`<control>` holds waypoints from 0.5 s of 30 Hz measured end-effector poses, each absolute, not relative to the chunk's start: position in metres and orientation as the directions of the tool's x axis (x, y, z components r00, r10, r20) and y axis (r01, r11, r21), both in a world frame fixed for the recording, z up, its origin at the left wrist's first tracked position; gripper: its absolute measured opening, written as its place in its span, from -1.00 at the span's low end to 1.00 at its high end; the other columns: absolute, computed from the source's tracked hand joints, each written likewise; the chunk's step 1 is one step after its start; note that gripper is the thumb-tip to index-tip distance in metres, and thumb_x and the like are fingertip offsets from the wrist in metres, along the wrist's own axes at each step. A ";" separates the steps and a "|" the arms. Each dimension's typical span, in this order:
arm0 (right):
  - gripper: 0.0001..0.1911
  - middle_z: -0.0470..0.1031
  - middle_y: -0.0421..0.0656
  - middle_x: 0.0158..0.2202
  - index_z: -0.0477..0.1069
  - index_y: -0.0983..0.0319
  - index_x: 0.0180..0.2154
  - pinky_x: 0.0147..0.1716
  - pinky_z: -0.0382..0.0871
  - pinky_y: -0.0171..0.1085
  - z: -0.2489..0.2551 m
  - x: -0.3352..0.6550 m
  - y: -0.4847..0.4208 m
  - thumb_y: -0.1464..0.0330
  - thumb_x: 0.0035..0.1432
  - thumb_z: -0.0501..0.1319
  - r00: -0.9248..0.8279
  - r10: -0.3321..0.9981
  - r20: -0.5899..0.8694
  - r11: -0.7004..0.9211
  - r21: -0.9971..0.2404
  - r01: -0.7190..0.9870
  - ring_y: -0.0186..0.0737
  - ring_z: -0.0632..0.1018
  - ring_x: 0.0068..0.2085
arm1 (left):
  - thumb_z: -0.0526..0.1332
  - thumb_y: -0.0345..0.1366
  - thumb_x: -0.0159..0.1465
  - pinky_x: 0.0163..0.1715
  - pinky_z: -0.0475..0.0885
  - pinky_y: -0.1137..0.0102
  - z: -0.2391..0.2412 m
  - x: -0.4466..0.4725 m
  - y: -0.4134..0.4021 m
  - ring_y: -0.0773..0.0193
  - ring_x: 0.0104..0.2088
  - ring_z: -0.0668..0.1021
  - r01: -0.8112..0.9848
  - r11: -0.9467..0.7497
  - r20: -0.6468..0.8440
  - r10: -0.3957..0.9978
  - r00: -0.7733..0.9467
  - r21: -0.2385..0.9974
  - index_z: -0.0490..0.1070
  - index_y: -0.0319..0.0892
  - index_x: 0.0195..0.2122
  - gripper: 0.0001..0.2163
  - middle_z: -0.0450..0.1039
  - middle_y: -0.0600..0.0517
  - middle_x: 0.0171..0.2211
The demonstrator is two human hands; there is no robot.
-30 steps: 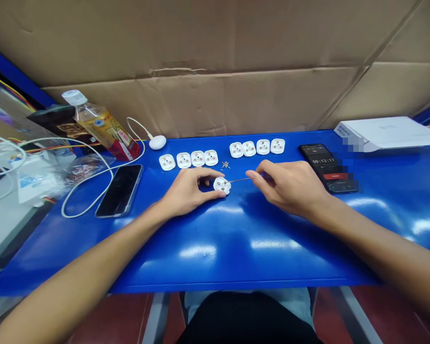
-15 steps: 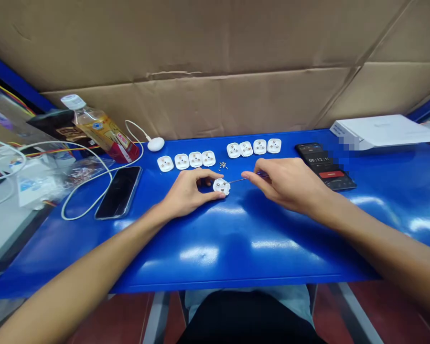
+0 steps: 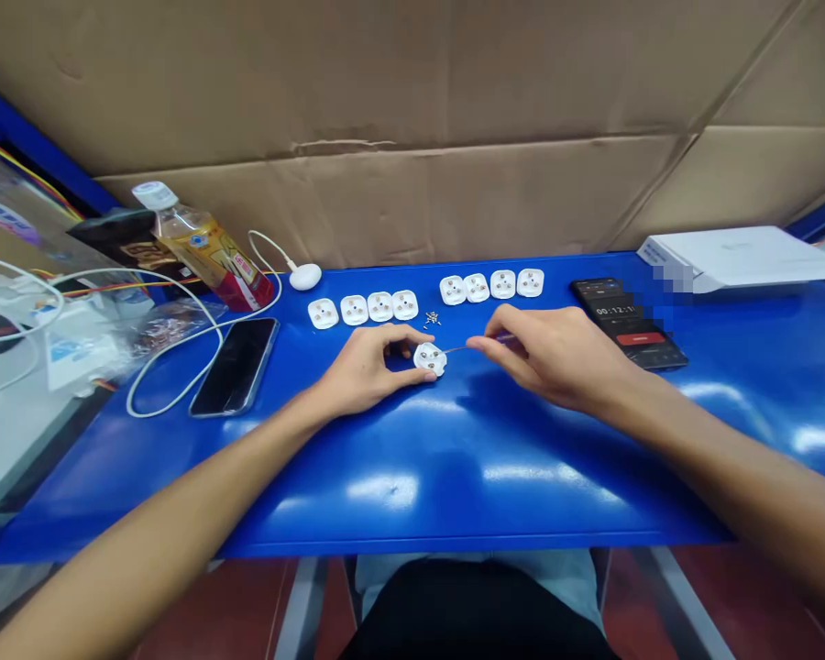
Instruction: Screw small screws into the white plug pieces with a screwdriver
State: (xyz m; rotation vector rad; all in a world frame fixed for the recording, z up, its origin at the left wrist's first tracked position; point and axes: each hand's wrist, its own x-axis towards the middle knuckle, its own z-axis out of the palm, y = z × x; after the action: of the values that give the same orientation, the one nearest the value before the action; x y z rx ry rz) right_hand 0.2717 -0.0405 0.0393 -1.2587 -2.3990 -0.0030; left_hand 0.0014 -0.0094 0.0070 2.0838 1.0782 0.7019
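Observation:
Between the thumb and fingers of my left hand (image 3: 371, 368) is a small white plastic plug housing (image 3: 430, 359) with metal parts inside. My right hand (image 3: 546, 357) is closed around a screwdriver (image 3: 457, 348); its handle is mostly hidden in my fingers. The thin shaft points left, and its tip meets the housing's upper right part. Just behind the held piece lies a little pile of small screws (image 3: 432, 319). Several similar white housings stand in two groups at the back, one on the left (image 3: 379, 306) and one on the right (image 3: 502, 283).
On the left are a dark phone (image 3: 235, 367), a white cable (image 3: 137, 376), a drink bottle (image 3: 213, 252) and a plastic bag (image 3: 165, 330). A round white device (image 3: 305, 276) sits behind. To the right lie a phone showing a timer (image 3: 625, 321) and a white box (image 3: 742, 255).
The whole view has shifted slightly, so things appear a little further right. Both hands keep their grip, and the screwdriver tip stays at the housing.

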 end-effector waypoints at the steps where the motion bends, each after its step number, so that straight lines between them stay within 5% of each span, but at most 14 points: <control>1: -0.68 0.59 -0.12 -0.42 0.45 0.19 -0.21 -0.42 0.27 -0.18 0.039 0.271 -0.041 0.09 0.47 0.16 -0.492 0.786 0.375 0.582 -0.181 0.793 -0.10 0.55 -0.45 | 0.52 -0.07 0.20 -0.10 0.53 0.27 0.007 0.001 -0.009 0.14 -0.19 0.64 0.480 -0.433 0.155 0.843 0.515 0.763 0.64 -0.15 0.03 -0.58 0.69 -0.04 -0.14; 7: -0.89 0.57 -0.04 -0.11 0.43 0.17 -0.17 -0.17 0.45 -0.19 0.040 0.272 -0.038 0.45 0.40 0.14 -0.603 0.657 0.453 0.749 -0.299 0.591 -0.12 0.59 -0.15 | 0.49 -0.08 0.25 -0.10 0.50 0.29 0.006 0.000 -0.008 0.17 -0.18 0.63 0.490 -0.463 0.165 0.829 0.535 0.738 0.61 -0.15 0.06 -0.59 0.67 -0.01 -0.15; 10: -0.87 0.61 -0.02 -0.07 0.46 0.19 -0.04 -0.12 0.49 -0.14 0.039 0.274 -0.038 0.34 0.42 0.20 -0.576 0.681 0.453 0.724 -0.300 0.621 -0.08 0.63 -0.12 | 0.49 -0.07 0.25 -0.09 0.50 0.30 0.007 -0.001 -0.008 0.17 -0.17 0.63 0.489 -0.468 0.161 0.823 0.545 0.736 0.61 -0.14 0.06 -0.59 0.67 -0.01 -0.13; 15: -0.77 0.68 -0.10 -0.25 0.48 0.19 0.02 -0.32 0.45 -0.20 0.036 0.275 -0.037 0.26 0.49 0.12 -0.488 0.736 0.469 0.642 -0.257 0.722 -0.11 0.67 -0.32 | 0.50 -0.04 0.23 -0.09 0.51 0.28 0.009 -0.003 -0.007 0.14 -0.16 0.63 0.495 -0.482 0.150 0.809 0.569 0.723 0.61 -0.13 0.04 -0.58 0.67 -0.02 -0.13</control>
State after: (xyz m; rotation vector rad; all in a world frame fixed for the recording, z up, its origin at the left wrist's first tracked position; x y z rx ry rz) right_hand 0.2750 -0.0372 0.0357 -1.1344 -2.3148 0.0341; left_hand -0.0026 -0.0073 0.0086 2.1689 1.0376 0.6415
